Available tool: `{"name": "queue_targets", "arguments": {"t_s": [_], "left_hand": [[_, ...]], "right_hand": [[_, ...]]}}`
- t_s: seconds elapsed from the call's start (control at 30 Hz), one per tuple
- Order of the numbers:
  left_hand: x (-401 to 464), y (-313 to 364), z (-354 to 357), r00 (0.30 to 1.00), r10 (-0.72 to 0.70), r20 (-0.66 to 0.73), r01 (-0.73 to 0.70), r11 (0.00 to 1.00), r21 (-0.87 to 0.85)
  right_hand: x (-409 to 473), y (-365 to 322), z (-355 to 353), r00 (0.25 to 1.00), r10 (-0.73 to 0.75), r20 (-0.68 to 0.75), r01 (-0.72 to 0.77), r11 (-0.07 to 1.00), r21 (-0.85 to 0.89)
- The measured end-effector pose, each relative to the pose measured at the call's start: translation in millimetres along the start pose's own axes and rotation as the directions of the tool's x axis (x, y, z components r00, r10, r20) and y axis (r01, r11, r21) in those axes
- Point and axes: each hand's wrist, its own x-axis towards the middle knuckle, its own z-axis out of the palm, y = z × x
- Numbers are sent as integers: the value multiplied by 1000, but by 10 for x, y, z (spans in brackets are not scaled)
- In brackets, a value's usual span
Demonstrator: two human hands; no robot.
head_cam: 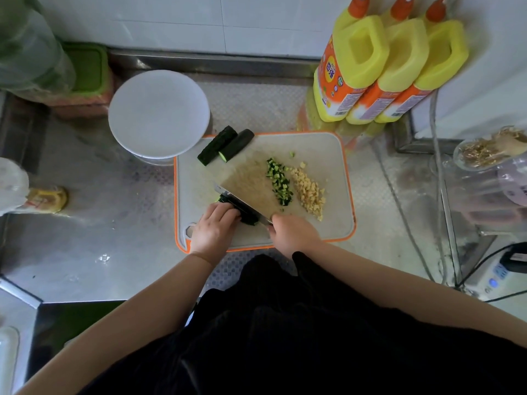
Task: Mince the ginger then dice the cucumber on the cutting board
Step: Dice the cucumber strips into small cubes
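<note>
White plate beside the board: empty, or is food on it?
Empty. The white plate shows only bare surface; diced cucumber and minced ginger lie on the cutting board.

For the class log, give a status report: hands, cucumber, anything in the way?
Left hand holds cucumber strips; right hand grips cleaver. Ginger minced, some cucumber dice done, two pieces uncut. Nothing in the way.
</note>
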Motion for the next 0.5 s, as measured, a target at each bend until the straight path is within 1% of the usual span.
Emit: {"name": "queue_targets", "arguments": {"t_s": [0.17, 0.27, 0.5], "left_hand": [[-28, -55, 37, 1000, 6, -12, -6, 1000, -19], [-35, -63, 65, 1000, -4, -24, 3, 999, -42], [-26, -74, 52, 1000, -4, -26, 1, 996, -86]], "right_hand": [[-48, -21, -20, 1000, 16, -13, -16, 999, 34], [-83, -59, -55, 1000, 8, 5, -8, 999, 38], [-85, -107, -67, 1000, 12, 24, -12, 1000, -7]]}}
